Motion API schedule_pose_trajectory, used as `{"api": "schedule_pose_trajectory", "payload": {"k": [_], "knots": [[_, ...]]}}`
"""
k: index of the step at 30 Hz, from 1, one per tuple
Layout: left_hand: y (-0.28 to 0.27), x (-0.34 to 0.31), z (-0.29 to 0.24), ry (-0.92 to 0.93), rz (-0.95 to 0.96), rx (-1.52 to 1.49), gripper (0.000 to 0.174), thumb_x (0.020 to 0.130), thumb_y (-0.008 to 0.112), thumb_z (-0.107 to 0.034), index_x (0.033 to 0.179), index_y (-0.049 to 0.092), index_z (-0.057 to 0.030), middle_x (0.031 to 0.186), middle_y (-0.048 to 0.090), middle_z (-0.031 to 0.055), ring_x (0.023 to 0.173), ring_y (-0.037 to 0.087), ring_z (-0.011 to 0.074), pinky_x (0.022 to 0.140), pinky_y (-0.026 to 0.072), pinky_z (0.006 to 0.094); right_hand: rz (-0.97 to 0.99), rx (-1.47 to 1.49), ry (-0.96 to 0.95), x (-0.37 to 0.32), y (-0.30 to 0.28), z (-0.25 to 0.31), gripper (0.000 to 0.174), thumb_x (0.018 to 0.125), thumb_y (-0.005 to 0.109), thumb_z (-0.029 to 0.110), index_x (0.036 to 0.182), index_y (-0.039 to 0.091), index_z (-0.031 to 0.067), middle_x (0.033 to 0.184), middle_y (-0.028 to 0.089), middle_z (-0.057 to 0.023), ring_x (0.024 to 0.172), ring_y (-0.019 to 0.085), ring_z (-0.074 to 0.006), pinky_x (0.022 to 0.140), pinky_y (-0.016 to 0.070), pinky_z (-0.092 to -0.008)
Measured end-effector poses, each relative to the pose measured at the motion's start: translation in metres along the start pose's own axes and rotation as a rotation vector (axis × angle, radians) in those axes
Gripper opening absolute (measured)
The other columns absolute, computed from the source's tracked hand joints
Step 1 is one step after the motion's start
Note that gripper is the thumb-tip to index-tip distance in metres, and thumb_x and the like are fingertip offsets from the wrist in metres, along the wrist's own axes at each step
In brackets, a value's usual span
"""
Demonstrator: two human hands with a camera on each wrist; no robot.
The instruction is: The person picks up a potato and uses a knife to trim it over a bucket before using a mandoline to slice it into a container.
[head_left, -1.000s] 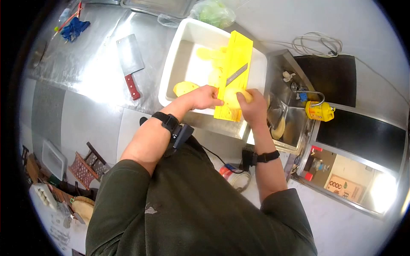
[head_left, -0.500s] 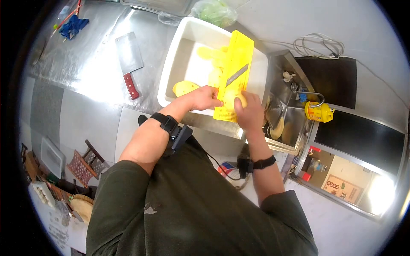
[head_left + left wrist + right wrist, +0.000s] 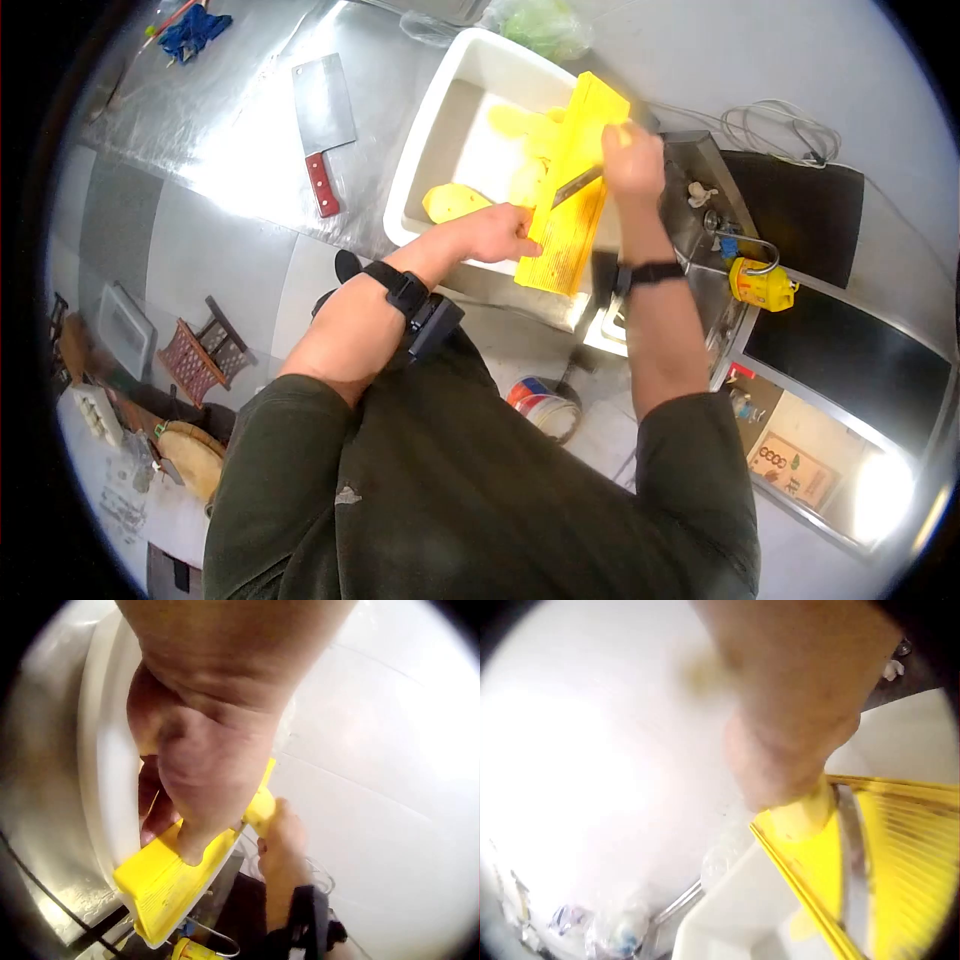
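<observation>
we see the pale yellow potato (image 3: 808,819) on the smooth far end of the yellow slicer (image 3: 560,242), just beyond its metal blade (image 3: 578,187). the right hand (image 3: 634,168) grips it from above; the left hand (image 3: 497,232) pinches the slicer's near part, thumb on top. the 2 hands stand apart. below the slanting slicer, the white tub (image 3: 428,135) holds pale slices (image 3: 508,122) and another potato (image 3: 455,203). we judge the blade the chief hazard: a slick or thin potato could let the right fingers slip onto it. a loose left pinch could let the slicer skid. a cleaver (image 3: 325,105) lies on the steel counter (image 3: 240,140), well clear of both hands.
</observation>
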State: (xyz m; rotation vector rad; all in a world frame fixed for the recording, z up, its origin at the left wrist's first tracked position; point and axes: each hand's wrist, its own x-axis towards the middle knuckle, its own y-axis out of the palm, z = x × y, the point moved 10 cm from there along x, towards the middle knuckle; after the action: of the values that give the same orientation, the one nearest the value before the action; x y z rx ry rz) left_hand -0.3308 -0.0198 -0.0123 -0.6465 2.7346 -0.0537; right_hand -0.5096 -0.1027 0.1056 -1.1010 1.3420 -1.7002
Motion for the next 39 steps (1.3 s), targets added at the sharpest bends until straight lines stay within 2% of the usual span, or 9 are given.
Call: {"api": "schedule_pose_trajectory", "payload": {"k": [11,15,17,22,23,26,32,34,39], "knots": [[-0.003,0.002,0.002,-0.037,0.019,-0.040,0.034,0.083,0.071,-0.032,0.089,0.058,-0.0011,0.077,0.063,0.0129,0.074,0.059,0.0244,0.069,0.0467,0.0362,0.195,-0.029,0.014,-0.155,-0.032,0.004,0.040,0.087,0.061,0.040,0.113,0.066,0.0106,0.117,0.058,-0.0135,0.099,0.063,-0.0337,0.081,0.0530,-0.0449],[0.001,0.004,0.003,0.006,0.018,0.018,0.035,0.084,0.071,-0.033,0.091,0.059,-0.0009,0.079,0.063,0.0132,0.074,0.059,0.0246,0.070,0.0469,0.0360,0.185,-0.138,-0.147,-0.050,-0.001,0.014,0.037,0.088,0.059,0.039,0.108,0.067,0.0095,0.108,0.061,-0.0156,0.095,0.064,-0.0347,0.078,0.0538,-0.0438],[-0.003,0.003,0.000,0.015,-0.018,-0.046,0.034,0.084,0.071,-0.032,0.091,0.060,-0.0006,0.078,0.063,0.0122,0.073,0.058,0.0237,0.069,0.0465,0.0355,-0.085,0.054,-0.085,-0.011,-0.009,0.007,0.035,0.089,0.057,0.039,0.105,0.067,0.0084,0.103,0.063,-0.0161,0.096,0.063,-0.0355,0.078,0.0533,-0.0435],[-0.002,0.005,0.001,0.011,0.018,-0.038,0.033,0.083,0.073,-0.030,0.090,0.060,-0.0008,0.078,0.064,0.0113,0.074,0.059,0.0230,0.069,0.0465,0.0357,0.043,-0.044,-0.085,-0.067,-0.012,0.003,0.034,0.086,0.062,0.037,0.104,0.067,0.0084,0.104,0.063,-0.0145,0.093,0.063,-0.0354,0.078,0.0534,-0.0424],[-0.001,0.005,0.002,0.012,0.016,-0.053,0.033,0.083,0.073,-0.030,0.090,0.060,-0.0008,0.078,0.064,0.0113,0.074,0.059,0.0230,0.069,0.0465,0.0357,-0.081,-0.011,-0.288,-0.107,-0.029,0.017,0.033,0.083,0.066,0.033,0.105,0.067,0.0085,0.105,0.061,-0.0158,0.092,0.063,-0.0365,0.079,0.0531,-0.0438],[-0.007,0.004,0.000,0.011,-0.031,-0.080,0.033,0.083,0.073,-0.031,0.088,0.059,-0.0017,0.076,0.063,0.0118,0.072,0.058,0.0237,0.067,0.0462,0.0361,-0.010,0.028,-0.074,-0.154,-0.041,0.014,0.032,0.081,0.069,0.030,0.103,0.068,0.0066,0.102,0.061,-0.0175,0.092,0.063,-0.0367,0.080,0.0527,-0.0439],[-0.003,0.001,0.000,0.037,-0.032,-0.006,0.034,0.083,0.073,-0.032,0.086,0.058,-0.0018,0.075,0.061,0.0121,0.071,0.058,0.0242,0.065,0.0461,0.0373,-0.102,-0.077,-0.350,-0.034,0.031,-0.017,0.033,0.079,0.069,0.029,0.099,0.071,0.0027,0.093,0.062,-0.0198,0.085,0.061,-0.0371,0.077,0.0504,-0.0444],[-0.004,0.003,0.001,0.010,-0.035,-0.010,0.036,0.082,0.073,-0.034,0.086,0.058,-0.0016,0.075,0.061,0.0121,0.071,0.058,0.0240,0.065,0.0461,0.0372,-0.232,0.060,-0.131,-0.005,-0.002,0.007,0.032,0.078,0.068,0.028,0.093,0.071,0.0008,0.089,0.063,-0.0189,0.084,0.060,-0.0381,0.077,0.0494,-0.0449],[-0.009,0.002,-0.003,-0.001,-0.025,0.016,0.035,0.082,0.073,-0.032,0.087,0.058,-0.0015,0.075,0.061,0.0116,0.072,0.058,0.0231,0.066,0.0466,0.0363,-0.155,0.206,-0.188,-0.079,-0.009,0.005,0.031,0.077,0.071,0.026,0.095,0.070,0.0003,0.091,0.064,-0.0197,0.090,0.058,-0.0382,0.085,0.0454,-0.0465]]}}
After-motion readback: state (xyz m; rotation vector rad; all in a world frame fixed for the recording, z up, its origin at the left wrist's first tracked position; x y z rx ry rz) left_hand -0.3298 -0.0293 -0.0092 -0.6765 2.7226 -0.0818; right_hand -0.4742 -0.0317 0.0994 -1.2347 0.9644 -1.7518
